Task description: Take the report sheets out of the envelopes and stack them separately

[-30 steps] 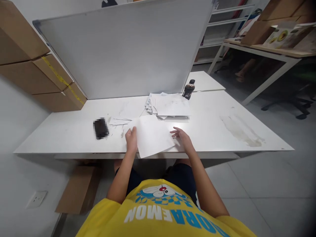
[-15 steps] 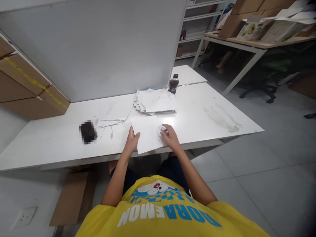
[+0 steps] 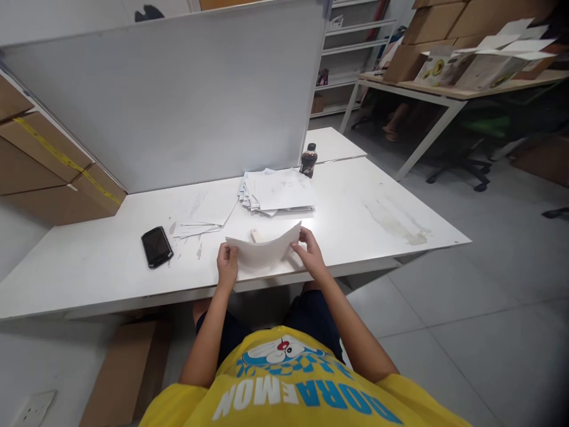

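Observation:
A white sheet of paper (image 3: pixel 267 255) is held up near the desk's front edge, its far edge sagging in a curve. My left hand (image 3: pixel 228 265) pinches its left side between thumb and fingers. At the opposite side my right hand (image 3: pixel 308 254) grips the sheet near its corner. Just behind the sheet lies a small whitish block (image 3: pixel 255 235), partly covered by the paper; its kind I cannot make out. A thick stack of papers (image 3: pixel 280 191) sits beyond it, and a thinner spread of papers (image 3: pixel 207 212) lies to the left.
A black phone (image 3: pixel 156 246) rests on the white desk (image 3: pixel 102 267) at left. A dark drink bottle (image 3: pixel 308 160) stands by the stack, near the upright white panel (image 3: pixel 178 101). Cardboard boxes (image 3: pixel 53 160) are piled at the left end. Another table (image 3: pixel 413 89) with boxes stands at right.
The sheet has been lifted from lying nearly flat to a raised, bent position. My right hand has closed on its side, and the small whitish block has come into view behind it.

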Demonstrator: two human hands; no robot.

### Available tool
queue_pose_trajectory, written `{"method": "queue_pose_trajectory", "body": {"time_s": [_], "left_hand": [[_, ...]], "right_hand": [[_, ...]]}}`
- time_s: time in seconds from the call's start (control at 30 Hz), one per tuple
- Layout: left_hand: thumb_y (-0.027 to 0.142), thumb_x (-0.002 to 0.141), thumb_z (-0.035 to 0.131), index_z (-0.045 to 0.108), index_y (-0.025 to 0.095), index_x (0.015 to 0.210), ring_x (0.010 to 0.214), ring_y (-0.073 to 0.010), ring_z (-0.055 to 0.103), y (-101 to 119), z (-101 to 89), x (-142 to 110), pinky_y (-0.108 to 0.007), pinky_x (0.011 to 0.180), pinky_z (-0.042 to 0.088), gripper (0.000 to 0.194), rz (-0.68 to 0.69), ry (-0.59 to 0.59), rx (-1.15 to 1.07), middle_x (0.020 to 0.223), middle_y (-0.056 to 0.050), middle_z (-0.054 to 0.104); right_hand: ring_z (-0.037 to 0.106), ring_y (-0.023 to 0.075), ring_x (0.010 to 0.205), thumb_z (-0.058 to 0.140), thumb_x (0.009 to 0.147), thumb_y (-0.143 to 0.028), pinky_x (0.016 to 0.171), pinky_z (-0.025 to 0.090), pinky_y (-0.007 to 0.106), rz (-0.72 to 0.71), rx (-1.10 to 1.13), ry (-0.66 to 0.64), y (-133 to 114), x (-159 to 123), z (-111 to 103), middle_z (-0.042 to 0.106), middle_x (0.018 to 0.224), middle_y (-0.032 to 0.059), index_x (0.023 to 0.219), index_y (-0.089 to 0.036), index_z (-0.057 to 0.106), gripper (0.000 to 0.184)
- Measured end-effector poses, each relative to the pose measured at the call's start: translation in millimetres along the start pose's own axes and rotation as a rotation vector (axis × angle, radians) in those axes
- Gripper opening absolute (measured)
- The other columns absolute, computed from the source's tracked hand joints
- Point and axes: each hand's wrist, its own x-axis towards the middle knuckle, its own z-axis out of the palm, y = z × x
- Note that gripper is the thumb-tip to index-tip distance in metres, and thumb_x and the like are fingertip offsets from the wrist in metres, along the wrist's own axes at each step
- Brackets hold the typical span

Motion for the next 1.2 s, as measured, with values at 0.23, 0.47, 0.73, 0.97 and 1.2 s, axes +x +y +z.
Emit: {"method": "queue_pose_trajectory", "body": {"time_s": [0.23,0.47,0.73,0.97,1.2], "left_hand": [[0.063,0.081,0.064,0.059,0.019,0.086,0.069,-0.0137,0.054,-7,0.3,-2,-0.022,0.064,0.044,0.044,-0.069,-0.035,-0.078,0.074,0.0,0.058],[0.062,0.077,0.064,0.065,0.017,0.08,0.069,-0.0159,0.061,-17,-3.0,2,-0.025,0.063,0.048,0.045,-0.207,0.018,-0.336,0.074,-0.002,0.065],[0.05,0.081,0.059,0.064,0.018,0.076,0.049,-0.0116,0.052,-8,-2.1,11,-0.024,0.051,0.042,0.033,-0.301,0.006,-0.436,0.054,0.001,0.055],[0.043,0.084,0.059,0.066,0.018,0.084,0.064,-0.0142,0.062,-6,3.8,3,-0.026,0.063,0.046,0.025,-0.252,-0.189,-0.176,0.067,-0.002,0.064],[0.036,0.085,0.057,0.066,0.019,0.093,0.079,-0.0176,0.067,-3,8.5,-1,-0.032,0.077,0.051,0.02,-0.185,-0.385,-0.009,0.088,-0.005,0.07]], "right_hand": [[0.055,0.0231,0.1,0.061,0.079,-0.045,0.092,0.046,0.041,0.032,0.04,-0.014,18,-4,2,0.058,0.099,0.0045,0.091,-0.026,0.056,0.023],[0.058,0.02,0.078,0.059,0.08,-0.05,0.07,0.048,0.032,0.172,0.18,-0.072,4,-13,-5,0.062,0.083,0.0012,0.09,-0.026,0.051,0.028],[0.06,0.0255,0.082,0.055,0.072,-0.037,0.073,0.046,0.036,0.311,-0.348,0.01,-1,-30,-60,0.068,0.089,0.0035,0.101,-0.025,0.058,0.031],[0.056,0.0216,0.077,0.053,0.066,-0.033,0.066,0.043,0.031,0.394,-0.285,0.107,5,-32,-83,0.065,0.082,0.0013,0.089,-0.023,0.061,0.027],[0.055,0.0184,0.069,0.055,0.062,-0.032,0.059,0.041,0.028,0.45,-0.144,0.148,6,-35,-81,0.062,0.076,-0.0003,0.084,-0.022,0.059,0.025]]}}
